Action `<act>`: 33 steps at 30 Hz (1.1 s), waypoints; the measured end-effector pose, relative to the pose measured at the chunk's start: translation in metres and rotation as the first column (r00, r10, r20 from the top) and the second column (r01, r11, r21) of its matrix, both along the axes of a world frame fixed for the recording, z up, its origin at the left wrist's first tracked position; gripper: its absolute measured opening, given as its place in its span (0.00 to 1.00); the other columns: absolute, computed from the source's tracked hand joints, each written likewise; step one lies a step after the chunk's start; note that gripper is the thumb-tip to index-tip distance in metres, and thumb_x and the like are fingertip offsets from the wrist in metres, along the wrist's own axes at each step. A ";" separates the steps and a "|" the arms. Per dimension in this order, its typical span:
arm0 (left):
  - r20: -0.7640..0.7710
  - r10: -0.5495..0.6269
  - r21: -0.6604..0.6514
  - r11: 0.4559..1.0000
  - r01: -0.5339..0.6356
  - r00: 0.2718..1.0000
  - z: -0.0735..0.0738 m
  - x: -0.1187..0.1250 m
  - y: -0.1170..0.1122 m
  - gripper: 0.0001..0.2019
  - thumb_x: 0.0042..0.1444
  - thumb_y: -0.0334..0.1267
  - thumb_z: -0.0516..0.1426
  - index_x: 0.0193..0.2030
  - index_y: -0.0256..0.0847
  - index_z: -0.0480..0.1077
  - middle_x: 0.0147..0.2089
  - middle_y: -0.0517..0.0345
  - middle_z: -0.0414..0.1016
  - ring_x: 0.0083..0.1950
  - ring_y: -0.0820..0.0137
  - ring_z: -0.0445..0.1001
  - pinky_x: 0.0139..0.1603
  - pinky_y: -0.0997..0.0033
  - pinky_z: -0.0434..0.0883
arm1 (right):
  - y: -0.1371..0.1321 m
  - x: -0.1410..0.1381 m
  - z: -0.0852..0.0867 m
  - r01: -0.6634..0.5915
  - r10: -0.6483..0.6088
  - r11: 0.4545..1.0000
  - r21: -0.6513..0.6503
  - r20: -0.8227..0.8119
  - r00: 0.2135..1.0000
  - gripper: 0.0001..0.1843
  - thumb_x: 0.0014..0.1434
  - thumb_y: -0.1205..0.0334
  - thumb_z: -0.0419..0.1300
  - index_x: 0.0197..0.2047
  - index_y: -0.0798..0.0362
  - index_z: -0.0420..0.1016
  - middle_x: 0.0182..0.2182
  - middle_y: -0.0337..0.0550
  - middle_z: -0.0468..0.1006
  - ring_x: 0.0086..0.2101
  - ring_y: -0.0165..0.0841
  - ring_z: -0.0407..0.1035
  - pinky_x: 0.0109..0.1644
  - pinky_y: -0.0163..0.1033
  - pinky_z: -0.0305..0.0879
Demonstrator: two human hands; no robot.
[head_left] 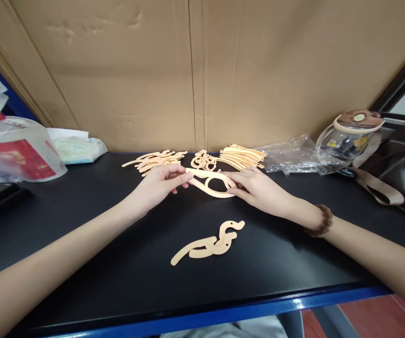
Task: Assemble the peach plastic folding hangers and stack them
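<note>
My left hand (162,184) pinches one end of a thin curved wooden cut-out piece (211,184) just above the black table (82,225). My right hand (256,188) grips the looped end of the same assembly from the right. Both hands are closed on it. Nearer to me, an assembled curved wooden shape (209,243) lies flat on the table. Behind the hands lie a left pile of curved wooden pieces (155,161), a small heap of ring-like pieces (204,161) and a stack of thin strips (242,156).
A cardboard wall (202,70) closes the back of the table. Plastic bags (15,150) sit at the left, crumpled clear plastic (294,157) and a jar-like bottle with a strap (353,136) at the right. The blue table edge (223,312) runs along the front.
</note>
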State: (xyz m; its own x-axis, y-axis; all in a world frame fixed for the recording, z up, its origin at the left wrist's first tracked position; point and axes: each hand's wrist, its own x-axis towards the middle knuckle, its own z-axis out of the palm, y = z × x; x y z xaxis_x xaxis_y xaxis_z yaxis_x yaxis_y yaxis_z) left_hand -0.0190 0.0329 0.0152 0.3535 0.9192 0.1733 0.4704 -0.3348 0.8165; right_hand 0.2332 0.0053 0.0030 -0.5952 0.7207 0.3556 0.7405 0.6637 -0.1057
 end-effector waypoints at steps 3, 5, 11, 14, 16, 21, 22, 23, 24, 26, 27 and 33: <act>0.012 0.020 -0.028 0.999 -0.019 1.000 0.000 0.001 -0.001 0.16 0.53 0.52 0.59 0.35 0.40 0.75 0.32 0.58 0.76 0.32 0.72 0.70 0.32 0.74 0.68 | 0.001 0.001 0.000 -0.018 0.018 1.000 0.002 -0.012 1.000 0.07 0.65 0.66 0.51 0.45 0.52 0.68 0.31 0.39 0.73 0.33 0.34 0.67 0.40 0.38 0.56; 0.016 0.023 -0.039 0.999 -0.022 1.000 0.000 0.001 -0.001 0.16 0.52 0.52 0.59 0.34 0.40 0.74 0.32 0.57 0.76 0.34 0.71 0.71 0.32 0.74 0.68 | 0.001 0.001 -0.001 -0.014 0.014 1.000 0.005 -0.003 1.000 0.09 0.65 0.65 0.51 0.47 0.53 0.68 0.32 0.40 0.74 0.34 0.34 0.67 0.41 0.38 0.57; 0.023 0.003 -0.049 0.999 -0.002 1.000 0.000 0.000 0.000 0.19 0.51 0.54 0.59 0.35 0.38 0.74 0.33 0.55 0.76 0.36 0.68 0.71 0.32 0.72 0.67 | -0.001 0.001 -0.003 0.082 -0.080 0.996 0.039 -0.048 0.996 0.24 0.65 0.57 0.53 0.61 0.55 0.59 0.33 0.41 0.76 0.39 0.38 0.70 0.48 0.44 0.60; 0.045 0.007 -0.061 0.998 -0.004 0.999 0.000 0.000 -0.001 0.18 0.50 0.53 0.60 0.34 0.38 0.73 0.33 0.56 0.75 0.37 0.68 0.71 0.32 0.73 0.66 | -0.001 0.002 -0.001 0.119 -0.112 0.992 0.051 -0.132 0.985 0.26 0.65 0.53 0.52 0.62 0.54 0.58 0.33 0.40 0.76 0.38 0.37 0.70 0.50 0.45 0.61; 0.059 0.011 -0.070 0.998 -0.007 0.998 0.000 -0.001 -0.001 0.17 0.50 0.53 0.60 0.34 0.38 0.73 0.33 0.56 0.75 0.38 0.68 0.71 0.33 0.73 0.66 | 0.000 0.003 0.000 0.137 -0.125 0.988 0.065 -0.165 0.978 0.25 0.65 0.51 0.51 0.62 0.53 0.60 0.33 0.40 0.76 0.38 0.37 0.70 0.50 0.45 0.61; 0.059 0.003 -0.070 0.998 0.001 0.998 0.001 0.000 -0.001 0.17 0.51 0.52 0.60 0.35 0.39 0.73 0.33 0.57 0.74 0.37 0.70 0.70 0.33 0.74 0.66 | -0.001 0.003 -0.001 0.110 -0.091 0.989 0.094 -0.187 0.978 0.22 0.65 0.52 0.52 0.59 0.52 0.63 0.37 0.42 0.76 0.40 0.37 0.70 0.52 0.46 0.61; 0.058 -0.002 -0.065 0.998 0.006 0.998 0.001 0.000 -0.002 0.16 0.52 0.52 0.60 0.35 0.39 0.73 0.33 0.57 0.74 0.37 0.70 0.70 0.33 0.74 0.66 | -0.001 0.002 -0.001 0.098 -0.077 0.990 0.103 -0.195 0.978 0.22 0.65 0.52 0.52 0.59 0.52 0.63 0.38 0.42 0.76 0.41 0.37 0.70 0.52 0.46 0.61; 0.059 -0.011 -0.059 0.998 0.015 0.998 0.001 0.001 -0.003 0.16 0.52 0.52 0.60 0.34 0.39 0.73 0.33 0.58 0.74 0.36 0.71 0.69 0.33 0.74 0.66 | -0.002 0.001 -0.001 0.086 -0.061 0.990 0.113 -0.202 0.978 0.22 0.65 0.52 0.52 0.59 0.52 0.64 0.39 0.43 0.76 0.42 0.38 0.70 0.52 0.46 0.61; 0.062 -0.021 -0.051 0.998 0.024 0.998 0.001 0.002 -0.004 0.16 0.52 0.51 0.59 0.34 0.39 0.73 0.32 0.58 0.74 0.34 0.72 0.69 0.33 0.75 0.66 | -0.003 0.000 -0.001 0.072 -0.045 0.989 0.126 -0.207 0.977 0.22 0.65 0.52 0.53 0.58 0.52 0.64 0.40 0.44 0.76 0.44 0.38 0.69 0.53 0.46 0.61; 0.070 -0.039 -0.039 0.998 0.041 0.997 0.002 0.004 -0.007 0.15 0.53 0.51 0.59 0.34 0.39 0.73 0.31 0.59 0.73 0.33 0.73 0.68 0.33 0.75 0.66 | -0.006 -0.003 -0.002 0.041 -0.007 0.986 0.160 -0.208 0.978 0.21 0.64 0.52 0.54 0.57 0.53 0.66 0.41 0.45 0.77 0.45 0.39 0.69 0.53 0.45 0.61; 0.072 -0.047 -0.038 0.998 0.049 0.996 0.002 0.006 -0.009 0.15 0.53 0.51 0.59 0.34 0.39 0.73 0.31 0.60 0.73 0.32 0.73 0.68 0.32 0.75 0.66 | -0.006 -0.004 -0.002 0.029 0.008 0.984 0.178 -0.205 0.979 0.21 0.63 0.52 0.55 0.56 0.53 0.66 0.40 0.45 0.77 0.45 0.39 0.69 0.53 0.45 0.61; 0.116 -0.014 -0.061 0.998 0.021 0.993 0.003 0.009 -0.012 0.14 0.53 0.49 0.60 0.36 0.40 0.75 0.32 0.59 0.74 0.32 0.73 0.69 0.33 0.75 0.66 | -0.003 -0.002 -0.003 0.175 -0.132 0.978 0.116 -0.310 0.941 0.24 0.63 0.63 0.53 0.62 0.56 0.58 0.29 0.38 0.75 0.31 0.34 0.70 0.42 0.40 0.65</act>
State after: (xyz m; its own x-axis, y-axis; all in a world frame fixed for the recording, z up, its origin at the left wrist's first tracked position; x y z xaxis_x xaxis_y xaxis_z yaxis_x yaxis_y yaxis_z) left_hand -0.0099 0.0207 0.0184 0.3505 0.9234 0.1565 0.3664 -0.2890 0.8844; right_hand 0.2315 0.0019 -0.0001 -0.3317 0.7248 0.6039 0.7830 0.5685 -0.2523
